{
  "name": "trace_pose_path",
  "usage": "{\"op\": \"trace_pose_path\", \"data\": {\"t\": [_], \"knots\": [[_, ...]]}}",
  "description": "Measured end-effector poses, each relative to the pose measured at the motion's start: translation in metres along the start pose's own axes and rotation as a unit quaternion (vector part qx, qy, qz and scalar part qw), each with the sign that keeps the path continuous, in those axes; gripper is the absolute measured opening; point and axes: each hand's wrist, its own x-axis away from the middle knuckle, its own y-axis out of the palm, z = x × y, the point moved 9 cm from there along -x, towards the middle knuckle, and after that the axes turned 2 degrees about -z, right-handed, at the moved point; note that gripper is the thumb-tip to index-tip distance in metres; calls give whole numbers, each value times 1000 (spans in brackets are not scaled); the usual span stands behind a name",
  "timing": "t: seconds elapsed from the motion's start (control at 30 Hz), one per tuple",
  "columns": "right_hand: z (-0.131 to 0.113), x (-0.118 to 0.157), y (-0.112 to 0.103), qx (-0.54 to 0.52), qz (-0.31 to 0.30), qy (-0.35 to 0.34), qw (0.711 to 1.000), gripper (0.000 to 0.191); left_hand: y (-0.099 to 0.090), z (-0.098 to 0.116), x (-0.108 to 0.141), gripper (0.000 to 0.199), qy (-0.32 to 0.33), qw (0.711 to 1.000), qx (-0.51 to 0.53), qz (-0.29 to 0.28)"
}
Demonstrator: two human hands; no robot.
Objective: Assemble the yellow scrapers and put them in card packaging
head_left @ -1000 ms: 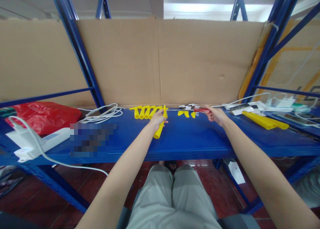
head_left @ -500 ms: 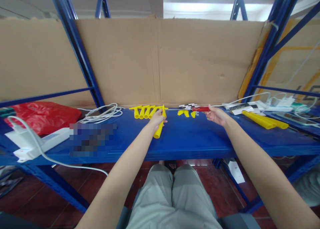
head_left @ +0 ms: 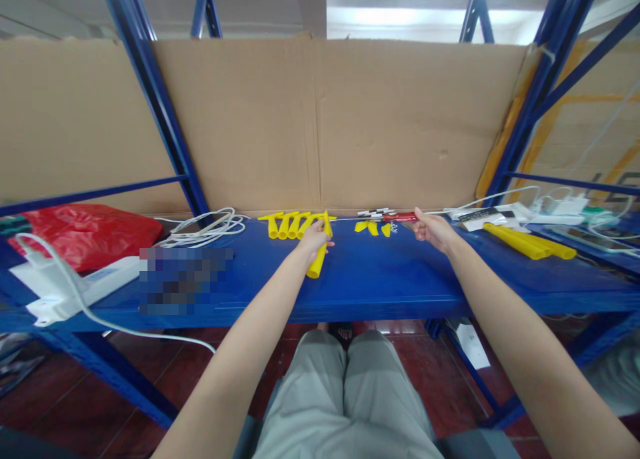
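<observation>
My left hand [head_left: 315, 239] is closed around a yellow tapered tube [head_left: 316, 265], whose wide round end points toward me. In my right hand [head_left: 429, 229] is the red handle of a screwdriver [head_left: 401, 217]. Its thin shaft runs left to the upper part of the held tube; whether the tip touches a screw there is too small to tell. Below the shaft lie several small yellow pieces [head_left: 373, 228] and a few tiny silvery parts [head_left: 394, 227]. Behind it are black-and-white strips [head_left: 369, 212]. More yellow tapered tubes [head_left: 283, 229] stand in a row left of my left hand.
Two yellow tubes [head_left: 530, 242] lie at the right, near a white power strip [head_left: 560, 217] and cables. At the left are a coiled white cable [head_left: 210, 229], a red plastic bag [head_left: 95, 232] and another power strip [head_left: 113, 279]. A cardboard sheet [head_left: 320, 125] closes the back of the blue shelf [head_left: 380, 279].
The screwdriver's handle has shifted very slightly up and left, and the fingers of my right hand have changed position on it. My left hand and the tube stay in place.
</observation>
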Motion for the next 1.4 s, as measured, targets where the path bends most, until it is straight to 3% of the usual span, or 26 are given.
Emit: {"op": "trace_pose_path", "data": {"t": [0.47,0.67,0.97,1.4], "knots": [[6,-3,-11,68,72,12,995,44,0,-4,-8,77,7,1000,1,-4],[10,-3,-11,79,71,35,994,44,0,-3,-6,77,6,1000,4,-2],[27,-2,-7,56,32,130,989,41,0,-2,-5,78,8,1000,-5,1],[24,7,-5,0,66,176,982,33,0,2,3,76,5,1000,-2,7]]}}
